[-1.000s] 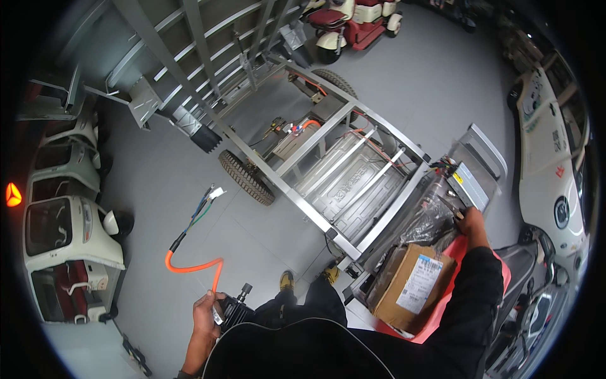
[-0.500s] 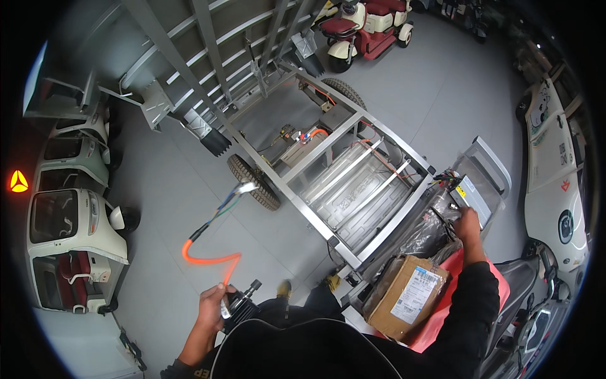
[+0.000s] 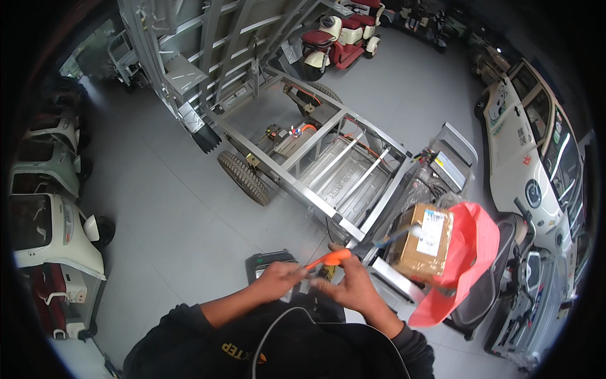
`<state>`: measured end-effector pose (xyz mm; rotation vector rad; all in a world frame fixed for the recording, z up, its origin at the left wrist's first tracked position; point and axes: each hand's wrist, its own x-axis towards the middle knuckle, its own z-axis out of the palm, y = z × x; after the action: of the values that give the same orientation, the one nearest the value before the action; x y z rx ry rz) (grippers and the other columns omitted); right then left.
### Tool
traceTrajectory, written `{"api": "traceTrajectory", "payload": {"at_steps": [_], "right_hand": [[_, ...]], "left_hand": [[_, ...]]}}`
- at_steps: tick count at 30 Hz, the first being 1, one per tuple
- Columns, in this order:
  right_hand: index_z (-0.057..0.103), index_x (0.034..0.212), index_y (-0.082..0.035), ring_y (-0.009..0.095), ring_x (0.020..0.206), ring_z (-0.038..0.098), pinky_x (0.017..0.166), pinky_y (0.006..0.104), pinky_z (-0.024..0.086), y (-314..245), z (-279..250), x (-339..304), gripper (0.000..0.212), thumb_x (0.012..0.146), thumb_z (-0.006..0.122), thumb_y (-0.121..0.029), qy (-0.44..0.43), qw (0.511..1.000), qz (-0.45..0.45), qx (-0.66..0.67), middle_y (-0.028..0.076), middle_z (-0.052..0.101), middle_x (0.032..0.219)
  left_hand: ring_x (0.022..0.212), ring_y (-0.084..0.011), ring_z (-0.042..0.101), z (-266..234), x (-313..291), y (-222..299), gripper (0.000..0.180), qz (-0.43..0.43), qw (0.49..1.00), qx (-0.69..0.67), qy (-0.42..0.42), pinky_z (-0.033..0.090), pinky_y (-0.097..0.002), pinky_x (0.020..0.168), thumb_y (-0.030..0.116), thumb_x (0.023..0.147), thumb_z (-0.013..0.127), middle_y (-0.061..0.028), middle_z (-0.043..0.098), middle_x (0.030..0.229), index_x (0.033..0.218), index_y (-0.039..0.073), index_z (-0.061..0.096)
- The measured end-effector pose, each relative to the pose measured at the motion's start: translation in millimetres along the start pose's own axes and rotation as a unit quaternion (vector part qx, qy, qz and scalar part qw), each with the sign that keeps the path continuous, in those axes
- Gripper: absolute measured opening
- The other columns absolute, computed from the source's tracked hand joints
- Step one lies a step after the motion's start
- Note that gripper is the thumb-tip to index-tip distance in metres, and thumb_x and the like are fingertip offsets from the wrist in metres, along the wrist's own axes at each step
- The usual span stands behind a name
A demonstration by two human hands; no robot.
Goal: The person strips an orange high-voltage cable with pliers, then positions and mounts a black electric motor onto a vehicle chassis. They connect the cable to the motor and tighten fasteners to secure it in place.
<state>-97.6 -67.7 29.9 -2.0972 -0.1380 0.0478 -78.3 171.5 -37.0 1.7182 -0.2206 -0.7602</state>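
An orange cable (image 3: 324, 259) runs from my left hand toward the right. My left hand (image 3: 279, 281) is closed around it in front of my body. My right hand (image 3: 355, 287) has its thumb and fingers at the cable, close to its dark sleeve. Beyond the sleeve, thin blue wires end in a blurred white connector (image 3: 413, 230), in front of a taped cardboard box (image 3: 404, 256). A dark ribbed part (image 3: 268, 259) shows just beyond my left hand, partly covered by it.
Ahead stands a metal vehicle frame (image 3: 328, 205) with tyres and its bed tilted up. A silver controller box (image 3: 449, 172) with wires lies at its front. Pink sheeting (image 3: 470, 252) lies by the cardboard box. White vehicles (image 3: 53, 230) line the left; a white car (image 3: 521, 158) stands right.
My right hand has come back from the silver controller box to the orange cable. The cable's connector end has swung from the left over to the right. The view has shifted.
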Motion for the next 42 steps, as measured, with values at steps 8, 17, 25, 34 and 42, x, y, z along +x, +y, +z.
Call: {"api": "traceTrajectory", "payload": {"at_steps": [8,17,25,34,42], "right_hand": [[0.072,0.099,0.004,0.013,0.084,0.064,0.082,0.0308,0.054,-24.1,62.8,-118.5,0.041,0.111,0.062,-0.034,0.338,0.894,0.22,0.193,0.009,0.072,0.09],[0.039,0.068,-0.015,0.018,0.055,0.031,0.08,0.0447,0.047,-38.1,38.1,-277.3,0.051,0.114,0.043,-0.038,0.538,0.591,0.067,0.597,-0.001,0.027,0.052],[0.038,0.065,-0.018,0.018,0.051,0.026,0.073,0.0421,0.044,-37.8,-6.4,-496.8,0.053,0.112,0.044,-0.04,0.517,0.536,-0.047,0.666,-0.002,0.025,0.051],[0.036,0.064,-0.019,0.017,0.046,0.022,0.069,0.0415,0.045,-2.5,-63.2,-691.1,0.053,0.114,0.039,-0.039,0.521,0.543,-0.06,0.655,-0.002,0.023,0.048],[0.048,0.079,-0.014,0.018,0.063,0.044,0.087,0.0459,0.05,104.0,-211.9,-808.4,0.043,0.114,0.044,-0.038,0.704,0.476,-0.012,0.527,-0.001,0.042,0.063]], "left_hand": [[0.081,-0.0141,0.061,30.6,-54.8,5.4,0.037,0.068,0.975,0.119,-0.176,0.051,-0.0312,0.079,0.03,0.109,0.057,-0.0071,0.069,0.085,0.116,0.0,0.078],[0.075,-0.0081,0.049,122.4,-112.1,-1.8,0.035,0.061,0.936,0.095,-0.334,0.043,-0.0271,0.07,0.028,0.109,0.06,0.0028,0.055,0.076,0.121,0.0,0.077],[0.074,-0.0086,0.051,300.5,-177.1,-3.9,0.035,0.08,0.88,0.181,-0.431,0.045,-0.0282,0.069,0.03,0.108,0.062,0.0019,0.057,0.075,0.12,0.001,0.078],[0.081,-0.011,0.059,523.2,-202.0,8.1,0.028,0.093,0.843,0.206,-0.487,0.051,-0.0305,0.075,0.021,0.101,0.073,-0.0035,0.07,0.084,0.117,-0.002,0.077],[0.072,-0.005,0.049,757.9,-144.5,19.8,0.026,0.004,0.804,0.246,-0.541,0.042,-0.0258,0.064,0.02,0.103,0.072,0.0042,0.063,0.077,0.114,-0.001,0.079]]}}
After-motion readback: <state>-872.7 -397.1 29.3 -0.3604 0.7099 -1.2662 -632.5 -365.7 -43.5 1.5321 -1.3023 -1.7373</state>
